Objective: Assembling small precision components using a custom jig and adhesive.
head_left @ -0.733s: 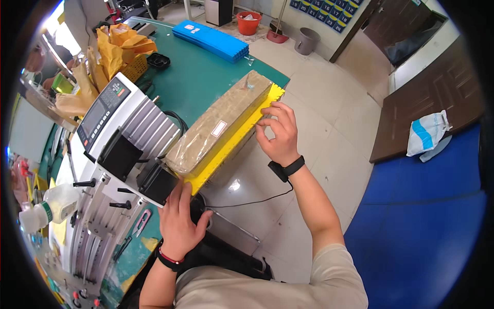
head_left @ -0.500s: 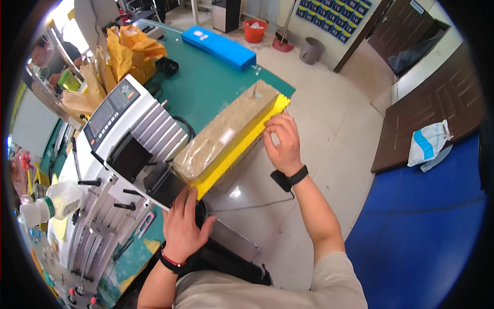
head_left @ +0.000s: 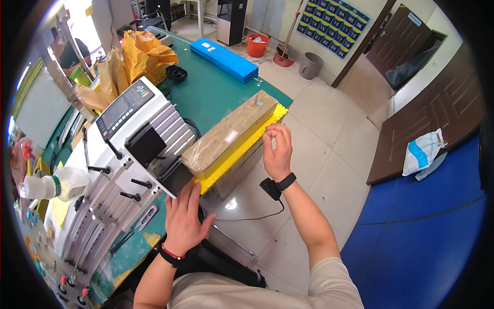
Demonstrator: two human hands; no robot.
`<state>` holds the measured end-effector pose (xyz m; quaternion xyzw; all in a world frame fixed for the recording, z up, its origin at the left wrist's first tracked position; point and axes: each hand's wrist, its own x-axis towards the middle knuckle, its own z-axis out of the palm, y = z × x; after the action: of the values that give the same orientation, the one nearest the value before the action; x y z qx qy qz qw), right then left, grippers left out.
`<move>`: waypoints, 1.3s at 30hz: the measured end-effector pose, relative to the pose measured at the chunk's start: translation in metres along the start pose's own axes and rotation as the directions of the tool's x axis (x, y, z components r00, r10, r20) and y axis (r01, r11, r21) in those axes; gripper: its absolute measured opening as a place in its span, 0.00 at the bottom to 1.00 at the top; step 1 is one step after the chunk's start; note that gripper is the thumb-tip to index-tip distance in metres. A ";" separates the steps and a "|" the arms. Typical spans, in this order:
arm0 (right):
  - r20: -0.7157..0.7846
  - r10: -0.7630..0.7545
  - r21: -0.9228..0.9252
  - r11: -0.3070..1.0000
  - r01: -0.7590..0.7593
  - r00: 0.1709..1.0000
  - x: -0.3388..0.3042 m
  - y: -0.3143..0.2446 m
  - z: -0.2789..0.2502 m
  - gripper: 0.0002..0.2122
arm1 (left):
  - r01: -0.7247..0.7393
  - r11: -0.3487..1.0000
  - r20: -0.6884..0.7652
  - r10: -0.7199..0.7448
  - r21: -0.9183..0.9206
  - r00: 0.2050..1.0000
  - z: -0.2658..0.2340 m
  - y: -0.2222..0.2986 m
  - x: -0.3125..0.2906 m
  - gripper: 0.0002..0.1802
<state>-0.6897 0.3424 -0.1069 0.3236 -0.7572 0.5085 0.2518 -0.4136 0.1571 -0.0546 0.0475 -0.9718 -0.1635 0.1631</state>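
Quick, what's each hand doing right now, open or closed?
Left hand: open, fingers stretched out, fingertips at the near end of the yellow strip.
Right hand: fingers curled by the strip's edge; whether it pinches anything cannot be told.

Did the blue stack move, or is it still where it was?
No. Against the edge of the green table, the blue stack lies in the same spot; only the whole view shifted.
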 end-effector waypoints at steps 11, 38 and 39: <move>0.885 0.281 -0.298 0.954 0.012 -0.370 -0.335 0.028 -0.199 0.12 | -0.335 0.864 0.035 0.374 -0.376 0.927 -0.003 0.010 -0.049 0.23; 0.613 -0.353 0.439 0.896 0.067 0.706 -0.045 -0.381 0.009 0.02 | 0.118 0.675 -0.114 -0.289 -0.729 0.950 -0.201 -0.025 -0.139 0.03; 0.603 -0.331 0.411 0.909 0.073 0.725 -0.044 -0.384 0.012 0.02 | 0.112 0.668 -0.115 -0.286 -0.735 0.951 -0.197 -0.026 -0.137 0.03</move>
<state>-0.3750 0.2369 0.0908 0.6046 -0.6498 0.4590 -0.0409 -0.2178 0.0930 0.0713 0.1038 -0.7936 -0.5420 0.2563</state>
